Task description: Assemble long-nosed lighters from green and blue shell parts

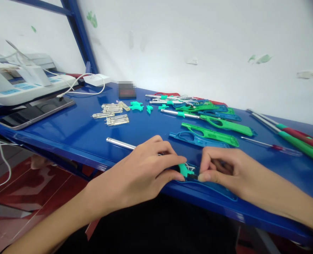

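Note:
Near the table's front edge lies a blue lighter shell half [220, 189] with its inner side up. My left hand [143, 165] reaches over it, thumb and forefinger closed on a green trigger [183, 169] in the shell. From under this hand a silver lighter tube [120, 143] sticks out to the left. Thin wires show just beyond the trigger. My right hand [222, 169] pinches a small black part [192, 177] beside the trigger, its far end hidden by the fingertips.
Farther back lie clear fuel tanks [117, 120], loose green triggers [136, 106] and a pile of lighter shells and tubes [199, 104]. A green shell half [212, 134] is nearer. To the right are a screwdriver [281, 148] and long lighters [302, 144]; a phone [37, 113] lies left.

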A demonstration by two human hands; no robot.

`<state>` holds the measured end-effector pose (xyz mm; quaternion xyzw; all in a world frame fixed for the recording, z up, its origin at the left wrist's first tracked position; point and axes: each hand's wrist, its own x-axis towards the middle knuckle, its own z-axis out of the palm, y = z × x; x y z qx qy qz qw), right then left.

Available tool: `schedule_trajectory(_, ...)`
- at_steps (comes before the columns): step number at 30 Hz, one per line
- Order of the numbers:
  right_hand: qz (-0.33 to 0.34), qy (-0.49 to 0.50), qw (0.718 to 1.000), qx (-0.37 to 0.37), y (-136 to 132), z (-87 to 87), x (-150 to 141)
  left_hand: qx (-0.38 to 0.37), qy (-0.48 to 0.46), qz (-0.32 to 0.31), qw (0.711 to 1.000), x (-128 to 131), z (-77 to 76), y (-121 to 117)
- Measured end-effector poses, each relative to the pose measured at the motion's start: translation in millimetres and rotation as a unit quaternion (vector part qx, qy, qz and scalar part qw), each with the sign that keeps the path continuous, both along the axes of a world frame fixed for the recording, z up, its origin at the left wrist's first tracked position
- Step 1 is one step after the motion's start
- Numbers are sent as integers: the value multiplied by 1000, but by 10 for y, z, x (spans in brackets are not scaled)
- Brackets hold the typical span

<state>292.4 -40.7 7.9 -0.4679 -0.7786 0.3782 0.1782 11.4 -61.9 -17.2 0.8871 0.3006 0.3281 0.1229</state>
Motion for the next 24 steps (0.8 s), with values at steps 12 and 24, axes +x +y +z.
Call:
schedule_trajectory(12, 49, -3, 936, 349, -235, -72, 127, -22, -17, -11, 1000, 12, -4, -10)
schedule_trajectory(24, 98, -11, 933, 345, -272, -138, 309, -27, -27, -12, 999, 23, -1, 1)
